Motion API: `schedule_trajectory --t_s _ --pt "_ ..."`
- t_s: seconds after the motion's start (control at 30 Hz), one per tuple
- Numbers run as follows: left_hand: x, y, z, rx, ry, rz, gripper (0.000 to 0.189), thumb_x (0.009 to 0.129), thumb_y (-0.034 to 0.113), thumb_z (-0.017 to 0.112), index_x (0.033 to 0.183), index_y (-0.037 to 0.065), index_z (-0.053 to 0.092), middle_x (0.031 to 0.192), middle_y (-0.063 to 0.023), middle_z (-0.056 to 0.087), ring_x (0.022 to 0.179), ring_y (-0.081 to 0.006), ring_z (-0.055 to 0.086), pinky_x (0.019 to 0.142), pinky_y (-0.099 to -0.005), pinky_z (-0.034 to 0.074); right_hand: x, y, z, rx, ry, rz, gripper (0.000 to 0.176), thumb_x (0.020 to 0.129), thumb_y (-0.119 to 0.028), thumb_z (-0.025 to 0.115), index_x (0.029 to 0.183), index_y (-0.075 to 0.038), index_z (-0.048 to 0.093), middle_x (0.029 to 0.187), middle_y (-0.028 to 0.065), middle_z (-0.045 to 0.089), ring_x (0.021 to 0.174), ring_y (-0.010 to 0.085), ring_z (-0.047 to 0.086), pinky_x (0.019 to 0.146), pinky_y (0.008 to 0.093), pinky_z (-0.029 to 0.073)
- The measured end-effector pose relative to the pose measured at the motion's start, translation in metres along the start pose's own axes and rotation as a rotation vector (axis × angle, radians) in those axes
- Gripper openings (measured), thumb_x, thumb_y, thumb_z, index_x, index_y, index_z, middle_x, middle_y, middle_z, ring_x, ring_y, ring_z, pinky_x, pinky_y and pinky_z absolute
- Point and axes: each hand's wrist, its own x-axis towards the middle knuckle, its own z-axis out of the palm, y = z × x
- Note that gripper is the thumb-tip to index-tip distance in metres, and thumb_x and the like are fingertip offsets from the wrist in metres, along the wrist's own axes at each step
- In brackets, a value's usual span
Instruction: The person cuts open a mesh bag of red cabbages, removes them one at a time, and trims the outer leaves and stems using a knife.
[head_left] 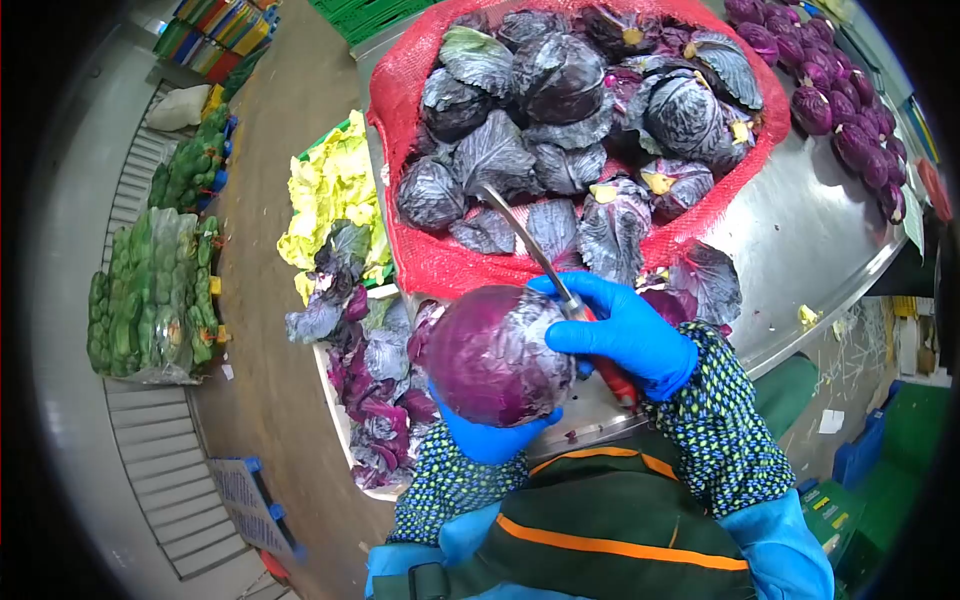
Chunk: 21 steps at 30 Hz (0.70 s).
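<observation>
A peeled, shiny red cabbage [480, 350] rests in my left hand [487, 438], which cups it from below in a blue glove. My right hand [640, 340], also gloved in blue, grips a knife [531, 243] by its red handle. The curved blade points up and away, over the edge of the red mesh sack [432, 268]. Thumb and fingers of the right hand lie against the cabbage's right side, where a paler leaf shows. Beyond my hands, the open sack holds many dark red cabbages [560, 80] with dull outer leaves.
Trimmed purple leaves [385, 410] fill a white crate [333, 405] left of the steel table [770, 250]. Yellow-green leaves [335, 190] lie behind it. Cleaned red cabbages [855, 130] are piled at the table's far right. Wrapped green produce [155, 295] stands on the floor at left.
</observation>
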Motion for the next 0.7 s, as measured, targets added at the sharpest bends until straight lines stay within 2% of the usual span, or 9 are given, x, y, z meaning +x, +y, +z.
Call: schedule_trajectory --t_s 0.1,0.2,0.23,0.3,0.33,0.43,0.5,0.57,0.7 --pt "-0.001 0.020 -0.007 0.235 -0.007 0.060 0.088 0.065 0.012 0.080 0.135 0.006 0.026 0.126 -0.0127 0.046 0.114 -0.0266 0.050 0.098 -0.0403 0.042 -0.017 -0.008 -0.019 0.168 -0.002 0.023 0.028 0.077 -0.014 0.070 0.098 -0.002 0.055 0.081 0.0067 0.058 0.063 0.0080 0.052 0.054 0.0220 0.042" --pt "0.005 0.023 0.004 -0.252 0.087 0.027 0.067 0.077 0.024 0.067 0.132 0.008 0.033 0.128 -0.0138 0.045 0.118 -0.0276 0.046 0.096 -0.0440 0.043 -0.031 0.017 -0.058 0.361 -0.564 -0.258 0.011 0.078 -0.004 0.065 0.077 -0.003 0.054 0.072 0.0055 0.055 0.066 0.0167 0.056 0.056 0.0291 0.043" --pt "0.009 0.030 0.008 -0.589 0.107 -0.029 0.057 0.084 0.036 0.056 0.131 0.010 0.039 0.130 -0.0139 0.044 0.121 -0.0289 0.042 0.097 -0.0459 0.041 -0.036 -0.003 -0.078 -0.181 -0.583 -0.202 0.008 0.075 -0.003 0.065 0.078 -0.002 0.057 0.077 0.0091 0.059 0.073 0.0223 0.060 0.064 0.0347 0.046" --pt "0.014 0.023 0.010 -0.411 0.261 -0.160 0.059 0.082 0.043 0.056 0.130 0.013 0.040 0.130 -0.0140 0.044 0.119 -0.0337 0.042 0.091 -0.0493 0.045 -0.053 0.020 -0.087 -1.006 0.247 -0.131 0.020 0.073 -0.004 0.067 0.092 -0.002 0.063 0.098 0.0142 0.062 0.092 0.0241 0.060 0.081 0.0393 0.046" --pt "0.014 0.036 0.007 -0.670 0.229 -0.202 0.061 0.081 0.044 0.056 0.131 0.013 0.039 0.130 -0.0144 0.044 0.119 -0.0337 0.043 0.089 -0.0493 0.045 -0.056 0.026 -0.086 -1.005 0.247 -0.133 0.020 0.073 -0.004 0.067 0.092 -0.002 0.063 0.098 0.0142 0.062 0.092 0.0241 0.060 0.081 0.0393 0.046" --pt "0.029 0.073 0.009 -1.465 0.068 -0.316 0.065 0.080 0.049 0.054 0.133 0.014 0.037 0.129 -0.0157 0.044 0.119 -0.0338 0.044 0.085 -0.0493 0.047 -0.058 0.017 -0.061 -0.154 0.230 -0.153 0.060 0.074 -0.013 0.071 0.129 -0.011 0.049 0.133 0.0117 0.046 0.115 0.0222 0.049 0.089 0.0382 0.046" --pt "0.052 0.027 0.038 -0.507 -0.014 -0.095 0.071 0.081 0.037 0.063 0.137 0.009 0.031 0.132 -0.0172 0.041 0.121 -0.0331 0.043 0.090 -0.0430 0.046 -0.039 0.044 -0.063 0.702 -0.085 -0.278 0.077 0.076 -0.026 0.072 0.140 -0.013 0.032 0.137 0.0109 0.042 0.115 0.0247 0.049 0.093 0.0403 0.044" --pt "0.027 0.075 0.058 0.016 -0.180 0.351 0.091 0.070 0.020 0.079 0.140 0.001 0.023 0.140 -0.0204 0.029 0.131 -0.0312 0.030 0.097 -0.0381 0.040 -0.036 0.082 -0.095 0.858 0.349 -0.157 0.072 0.083 -0.040 0.062 0.140 -0.011 0.028 0.132 0.0119 0.043 0.105 0.0250 0.052 0.085 0.0427 0.047" --pt "0.083 0.036 0.023 0.233 -0.143 0.242 0.072 0.076 0.019 0.072 0.134 0.000 0.034 0.134 -0.0199 0.037 0.125 -0.0297 0.038 0.102 -0.0408 0.034 -0.085 0.095 -0.184 0.942 0.087 -0.446 0.068 0.087 -0.042 0.055 0.140 -0.009 0.028 0.139 0.0168 0.035 0.118 0.0256 0.046 0.084 0.0371 0.049"
